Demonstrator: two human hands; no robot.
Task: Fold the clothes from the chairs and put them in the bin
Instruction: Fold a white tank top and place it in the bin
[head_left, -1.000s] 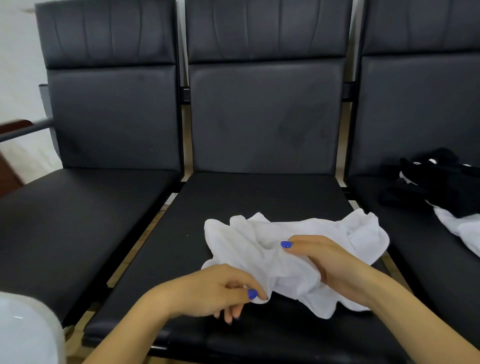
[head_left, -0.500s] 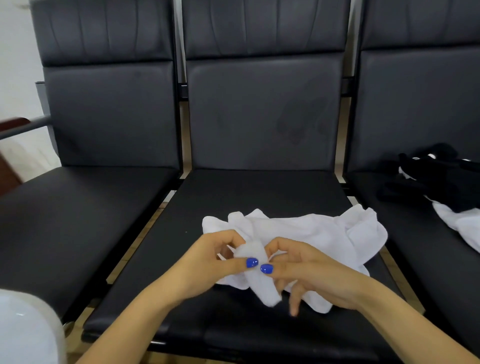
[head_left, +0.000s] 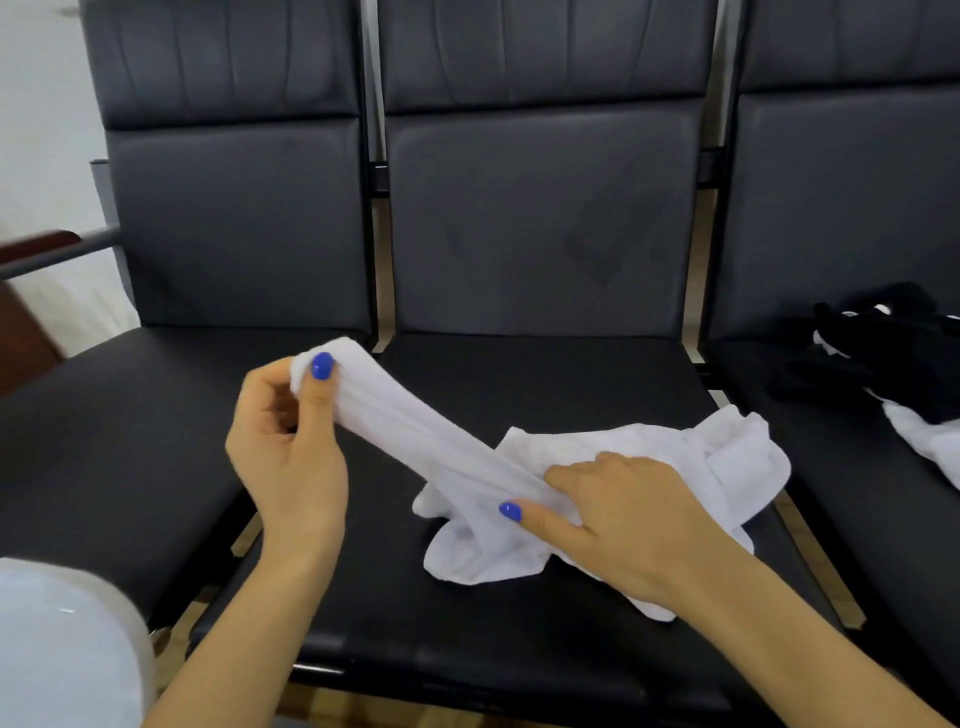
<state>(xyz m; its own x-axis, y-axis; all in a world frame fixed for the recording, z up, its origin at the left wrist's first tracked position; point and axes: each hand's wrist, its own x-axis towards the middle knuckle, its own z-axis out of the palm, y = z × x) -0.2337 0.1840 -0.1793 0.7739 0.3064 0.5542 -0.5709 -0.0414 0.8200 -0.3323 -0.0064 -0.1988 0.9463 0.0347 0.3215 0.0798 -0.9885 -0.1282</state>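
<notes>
A crumpled white garment (head_left: 649, 457) lies on the seat of the middle black chair (head_left: 519, 613). My left hand (head_left: 285, 441) pinches one end of it between thumb and fingers, lifted above the gap between the left and middle seats. A taut band of white cloth runs from there down to my right hand (head_left: 623, 514), which grips the garment over the middle seat. On the right chair (head_left: 857, 208) lies a heap of black clothes (head_left: 883, 358) with a white piece (head_left: 930, 441) under it.
The left chair (head_left: 104, 441) has a bare seat, with a metal armrest (head_left: 57, 254) beyond it. A white rounded object (head_left: 62, 654), perhaps the bin, shows at the bottom left corner. Floor shows in the gaps between seats.
My hands were together at the garment's front. My left hand has since pulled one end up and to the left, stretching the cloth, while my right hand holds the rest down.
</notes>
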